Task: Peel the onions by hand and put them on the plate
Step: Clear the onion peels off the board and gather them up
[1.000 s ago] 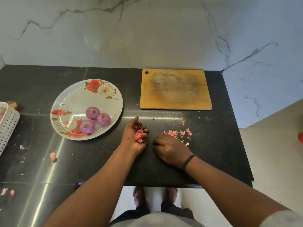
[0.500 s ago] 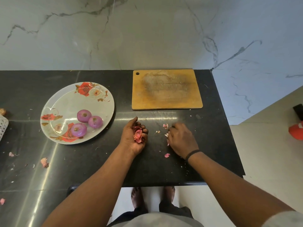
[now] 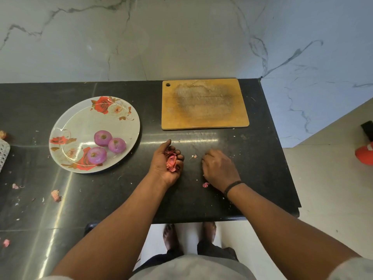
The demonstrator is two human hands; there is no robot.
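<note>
Head view
Onions: three peeled purple onions [image 3: 108,146] lie on the plate [image 3: 80,122], clustered in its right, near part; at least two touch.
Plate: floral, on the dark worktop [image 3: 262,158], left of the hands.
Left hand [image 3: 166,165]: palm up on the worktop, grip curled around a wad of pink skins [image 3: 171,161].
Right hand [image 3: 219,168]: palm down on the worktop, fingers bent under; cannot tell whether its grip holds anything.
Scraps: one bit [image 3: 194,156] between the hands, one [image 3: 205,184] by the right wrist, more [image 3: 55,195] at the left.
Board [image 3: 204,104]: wooden, beyond the hands, near the wall.
</note>
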